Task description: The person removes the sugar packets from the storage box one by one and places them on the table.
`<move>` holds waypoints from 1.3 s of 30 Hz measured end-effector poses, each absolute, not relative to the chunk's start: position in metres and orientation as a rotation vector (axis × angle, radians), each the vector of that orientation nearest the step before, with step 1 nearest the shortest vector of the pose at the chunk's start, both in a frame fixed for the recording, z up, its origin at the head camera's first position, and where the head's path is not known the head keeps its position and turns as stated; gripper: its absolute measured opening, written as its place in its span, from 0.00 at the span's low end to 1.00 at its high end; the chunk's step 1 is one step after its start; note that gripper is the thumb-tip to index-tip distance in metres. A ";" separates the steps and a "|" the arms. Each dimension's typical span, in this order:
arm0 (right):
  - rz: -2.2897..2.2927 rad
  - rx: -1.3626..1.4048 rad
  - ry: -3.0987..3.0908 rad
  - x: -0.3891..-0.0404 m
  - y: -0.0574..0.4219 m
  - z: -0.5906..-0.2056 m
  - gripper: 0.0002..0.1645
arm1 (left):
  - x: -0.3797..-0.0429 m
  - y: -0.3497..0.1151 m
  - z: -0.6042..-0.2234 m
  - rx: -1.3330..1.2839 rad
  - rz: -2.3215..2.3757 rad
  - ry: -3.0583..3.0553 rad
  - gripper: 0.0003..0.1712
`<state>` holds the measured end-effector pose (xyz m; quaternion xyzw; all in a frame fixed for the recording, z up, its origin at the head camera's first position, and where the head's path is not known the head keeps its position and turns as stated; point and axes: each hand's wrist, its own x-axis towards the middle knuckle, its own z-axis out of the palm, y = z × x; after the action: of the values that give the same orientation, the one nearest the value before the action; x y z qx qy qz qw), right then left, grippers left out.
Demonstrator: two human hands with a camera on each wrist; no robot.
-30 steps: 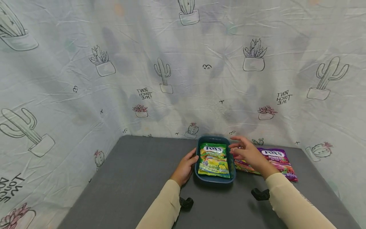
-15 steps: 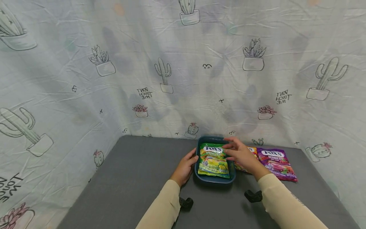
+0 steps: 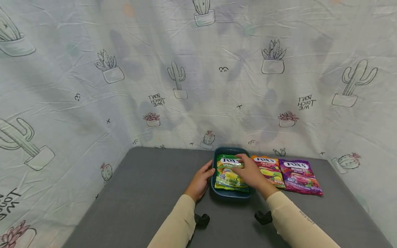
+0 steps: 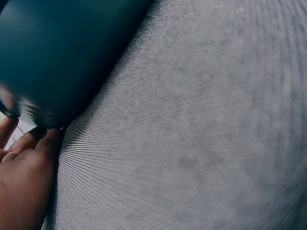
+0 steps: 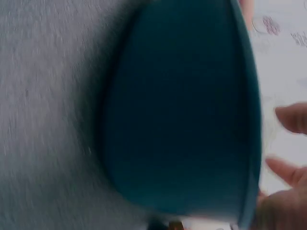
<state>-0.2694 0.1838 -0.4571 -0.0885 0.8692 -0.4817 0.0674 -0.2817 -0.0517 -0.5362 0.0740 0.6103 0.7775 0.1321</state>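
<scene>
A dark blue plastic tub (image 3: 233, 195) stands on the table with a green Fox's candy bag (image 3: 227, 177) lying in it. My left hand (image 3: 198, 182) rests against the tub's left side. In the left wrist view its fingertips meet the outer wall of the tub (image 4: 62, 52) low down. Over the right part of the green bag is my right hand (image 3: 251, 172), reaching across the tub's right rim. The right wrist view shows its thumb and fingers (image 5: 285, 170) spread apart beyond the rim. Part of the bag is hidden under this hand.
Right of the tub lie an orange Fox's candy bag (image 3: 269, 171) and a purple Fox's candy bag (image 3: 301, 175), side by side. A cactus-print cloth (image 3: 198, 86) hangs behind the grey table (image 3: 149, 189) and along its sides.
My right hand has moved left, from above the orange bag and the tub's right rim to over the green bag. The orange bag is now in fuller view. My left hand and the tub stay put.
</scene>
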 end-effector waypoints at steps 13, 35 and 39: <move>-1.380 0.034 2.724 -0.272 0.159 -0.471 0.47 | -0.283 -0.053 -0.536 0.223 2.249 1.763 0.32; -1.740 0.347 2.389 -0.272 0.149 -0.472 0.48 | -0.284 -0.055 -0.534 0.211 2.246 1.738 0.34; -1.762 0.305 2.356 -0.273 0.152 -0.477 0.42 | -0.284 -0.054 -0.534 0.204 2.251 1.742 0.34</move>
<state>-0.2730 0.1518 -0.4767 0.1025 0.7932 -0.5932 0.0916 -0.2843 -0.0545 -0.5342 0.0709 0.6041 0.7807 0.1434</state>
